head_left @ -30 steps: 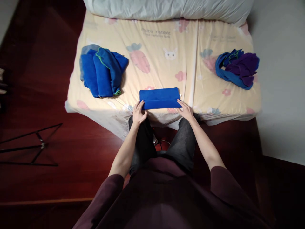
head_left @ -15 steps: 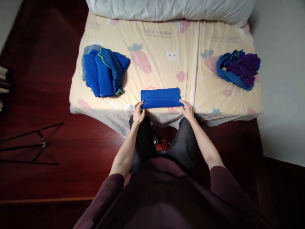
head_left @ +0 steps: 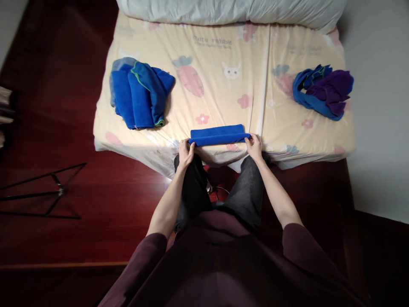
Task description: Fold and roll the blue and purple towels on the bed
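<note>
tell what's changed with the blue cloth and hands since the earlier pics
The blue cloth is narrower front to back: its far edge has come nearer, fully baring a printed flower. The left hand and right hand now pinch the ends of its near fold. The blue pile and the purple-and-blue pile stayed put.

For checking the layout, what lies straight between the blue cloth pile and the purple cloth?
In the head view, only bedsheet, showing a carrot print and rabbit print.
</note>
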The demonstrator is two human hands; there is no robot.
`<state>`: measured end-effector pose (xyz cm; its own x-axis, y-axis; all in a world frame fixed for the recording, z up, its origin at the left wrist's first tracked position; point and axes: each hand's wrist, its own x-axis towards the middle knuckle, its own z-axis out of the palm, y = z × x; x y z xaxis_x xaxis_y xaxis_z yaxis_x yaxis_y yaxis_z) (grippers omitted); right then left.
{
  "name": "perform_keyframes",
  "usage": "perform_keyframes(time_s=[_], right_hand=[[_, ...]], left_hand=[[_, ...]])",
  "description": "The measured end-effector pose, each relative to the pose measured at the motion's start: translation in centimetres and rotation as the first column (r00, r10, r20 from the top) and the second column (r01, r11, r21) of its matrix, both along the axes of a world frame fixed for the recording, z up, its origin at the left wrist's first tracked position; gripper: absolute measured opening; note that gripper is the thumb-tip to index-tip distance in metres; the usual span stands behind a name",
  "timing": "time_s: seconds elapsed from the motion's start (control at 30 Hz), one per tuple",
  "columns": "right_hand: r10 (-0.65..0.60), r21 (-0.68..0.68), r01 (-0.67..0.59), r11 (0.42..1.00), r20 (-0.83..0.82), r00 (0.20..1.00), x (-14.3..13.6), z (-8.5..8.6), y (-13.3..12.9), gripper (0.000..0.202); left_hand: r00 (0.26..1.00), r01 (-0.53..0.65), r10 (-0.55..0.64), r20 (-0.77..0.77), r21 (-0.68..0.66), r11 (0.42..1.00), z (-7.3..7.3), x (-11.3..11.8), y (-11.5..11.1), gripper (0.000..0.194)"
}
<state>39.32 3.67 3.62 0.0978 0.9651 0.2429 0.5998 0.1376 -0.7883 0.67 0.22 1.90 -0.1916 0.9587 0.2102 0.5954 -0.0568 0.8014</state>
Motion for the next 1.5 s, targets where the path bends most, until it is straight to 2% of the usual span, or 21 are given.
perform_keyframes(time_s=[0.17,0.33,0.47,0.57,0.73,0.87,0.97,1.07,1.13,1.23,1.27,1.3,1.37,1.4,1.47,1.5], right_hand=[[-0.036,-0.047,0.033,0.998,-0.075,0.997,-0.2,0.0,0.1,0.050],[0.051,-0.066,-0.066,0.996,-0.212,0.976,-0.3,-0.3,0.3,0.061],[0.088,-0.095,-0.118,0.988,-0.278,0.957,-0.4,-1.0,1.1,0.062],[0.057,-0.114,-0.094,0.989,-0.289,0.956,-0.4,-1.7,2.0,0.059],[0.034,-0.135,-0.062,0.989,-0.202,0.979,-0.2,-2.3,3.1,0.051],[0.009,-0.166,-0.030,0.986,-0.126,0.992,-0.1,-1.9,3.8,0.045],[-0.001,-0.241,-0.010,0.971,-0.048,0.999,-0.1,-1.0,4.6,0.039],[0.035,-0.340,0.002,0.941,0.102,0.994,-0.2,0.7,5.3,0.030],[0.069,-0.318,0.012,0.948,0.243,0.968,-0.4,2.2,5.6,0.029],[0.169,-0.147,-0.116,0.982,0.427,0.888,-1.5,4.1,5.5,0.037],[0.219,-0.106,-0.191,0.976,0.466,0.857,-2.0,4.5,5.3,0.039],[0.275,-0.092,-0.264,0.960,0.491,0.827,-2.6,4.7,5.1,0.041],[0.367,-0.117,-0.360,0.925,0.515,0.775,-3.7,4.4,4.6,0.045],[0.391,-0.138,-0.377,0.916,0.521,0.759,-4.2,4.0,4.3,0.047],[0.399,-0.167,-0.369,0.914,0.532,0.747,-4.9,3.1,3.8,0.050],[0.391,-0.172,-0.356,0.918,0.537,0.748,-5.0,2.7,3.6,0.052]], left_hand=[[1.000,0.003,-0.002,0.021,-0.024,1.000,-0.4,0.0,0.3,0.045],[1.000,0.015,-0.014,0.020,-0.038,0.999,-0.3,-0.1,0.3,0.051],[1.000,0.001,0.001,0.025,-0.054,0.999,-0.4,-0.2,0.5,0.047],[0.999,-0.036,0.038,0.037,-0.060,0.998,-0.6,-0.1,0.7,0.042],[0.992,-0.107,0.111,0.060,-0.065,0.992,-0.7,0.0,1.2,0.037],[0.988,-0.131,0.139,0.072,-0.107,0.986,-0.2,0.0,2.2,0.035],[0.986,-0.127,0.146,0.078,-0.207,0.970,0.8,-0.1,3.4,0.033],[0.986,-0.128,0.157,0.059,-0.343,0.931,2.4,-0.3,4.3,0.027],[0.975,-0.183,0.217,0.046,-0.384,0.905,3.7,-0.2,4.0,0.021],[0.895,-0.356,0.426,0.133,-0.363,0.861,5.2,1.0,1.4,0.014],[0.852,-0.390,0.483,0.200,-0.373,0.842,5.4,1.9,0.1,0.014],[0.816,-0.371,0.503,0.284,-0.408,0.834,5.6,3.0,-1.2,0.014],[0.730,-0.177,0.459,0.507,-0.508,0.843,5.7,5.9,-3.3,0.017],[0.648,-0.041,0.427,0.631,-0.530,0.847,5.8,7.4,-3.9,0.020],[0.416,0.141,0.408,0.813,-0.501,0.854,5.9,10.1,-3.8,0.027],[0.295,0.177,0.413,0.862,-0.474,0.863,5.9,11.1,-3.2,0.028]])
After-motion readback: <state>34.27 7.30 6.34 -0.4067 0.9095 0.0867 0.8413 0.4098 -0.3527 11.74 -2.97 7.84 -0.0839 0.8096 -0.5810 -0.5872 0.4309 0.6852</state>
